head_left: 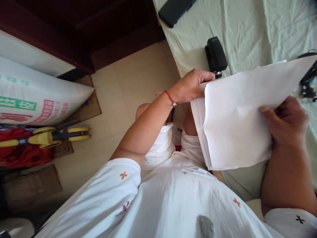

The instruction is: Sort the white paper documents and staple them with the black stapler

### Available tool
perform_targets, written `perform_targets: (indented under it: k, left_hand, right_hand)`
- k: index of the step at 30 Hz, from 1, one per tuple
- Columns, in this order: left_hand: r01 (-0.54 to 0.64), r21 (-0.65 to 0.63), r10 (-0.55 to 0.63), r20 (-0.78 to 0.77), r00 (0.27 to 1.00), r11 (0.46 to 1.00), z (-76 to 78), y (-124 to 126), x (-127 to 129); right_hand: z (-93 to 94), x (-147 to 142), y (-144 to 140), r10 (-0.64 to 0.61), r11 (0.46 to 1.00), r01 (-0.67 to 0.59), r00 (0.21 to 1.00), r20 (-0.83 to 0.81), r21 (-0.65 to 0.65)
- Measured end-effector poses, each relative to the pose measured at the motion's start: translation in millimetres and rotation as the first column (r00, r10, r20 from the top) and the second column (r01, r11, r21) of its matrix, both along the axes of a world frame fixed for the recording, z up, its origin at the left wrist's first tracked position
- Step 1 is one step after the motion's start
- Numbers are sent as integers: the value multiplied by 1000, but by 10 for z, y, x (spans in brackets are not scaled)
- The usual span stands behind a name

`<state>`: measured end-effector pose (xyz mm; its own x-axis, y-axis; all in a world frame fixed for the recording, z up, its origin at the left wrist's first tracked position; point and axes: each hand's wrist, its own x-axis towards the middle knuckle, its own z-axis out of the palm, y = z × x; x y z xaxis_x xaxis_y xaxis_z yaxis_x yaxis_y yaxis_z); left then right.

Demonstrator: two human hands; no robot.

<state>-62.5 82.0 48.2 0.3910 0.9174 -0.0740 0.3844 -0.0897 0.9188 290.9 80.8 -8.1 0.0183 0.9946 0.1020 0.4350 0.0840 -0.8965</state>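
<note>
A stack of white paper sheets (237, 122) is held up between both hands, above the lap and the near edge of the table. My left hand (192, 86), with a red string bracelet at the wrist, grips the stack's upper left corner; part of its fingers is behind the paper. At the right edge my right hand (288, 120) pinches the sheets, thumb on top and the other fingers underneath. The left edges of the sheets are slightly uneven. Just beyond my left hand, a black stapler (216, 54) stands on the table.
A pale cloth covers the table (247, 29). A black flat case or phone (174, 11) lies at its far left corner, and dark tangled items (309, 82) lie at the right. On the floor to the left are a white printed sack (37, 89), a yellow-wheeled toy (59, 135) and cardboard (32, 185).
</note>
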Motion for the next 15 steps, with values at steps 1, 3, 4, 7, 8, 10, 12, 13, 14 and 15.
perform_targets:
  k: [1, 3, 4, 7, 8, 10, 12, 13, 14, 15]
  left_hand:
    - [-5, -7, 5, 10, 1000, 1000, 17, -6, 4]
    - [-18, -22, 19, 25, 1000, 1000, 42, -19, 11]
    - [-26, -30, 26, 23, 999, 999, 48, -23, 14]
    - [-49, -62, 49, 10, 999, 997, 31, -24, 15]
    - [-49, -74, 51, 23, 998, 996, 14, -18, 11]
    - [-29, -102, 39, 93, 995, 994, -29, 0, -4]
    - [26, -131, -2, 180, 984, 991, -65, 20, -30]
    - [43, -144, -13, 201, 980, 989, -73, 28, -47]
    - [40, -155, -8, 201, 980, 987, -72, 33, -65]
    - [17, -164, 14, 182, 983, 986, -62, 36, -86]
  right_hand:
    - [7, -3, -11, -8, 1000, 8, 1000, 3, -6]
    - [25, -18, -33, -14, 1000, 14, 1000, -6, -11]
    - [35, -29, -42, -26, 1000, 26, 999, -22, -15]
    - [54, -63, -53, -42, 999, 41, 996, -83, -13]
    - [54, -69, -51, -44, 999, 44, 994, -96, -5]
    - [44, -68, -38, -47, 999, 48, 992, -113, 7]
    - [24, -55, -18, -48, 998, 52, 991, -126, 27]
    - [14, -47, -8, -47, 998, 52, 991, -127, 38]
    - [5, -41, 1, -46, 997, 53, 990, -130, 47]
    - [-2, -37, 8, -46, 997, 54, 990, -136, 55]
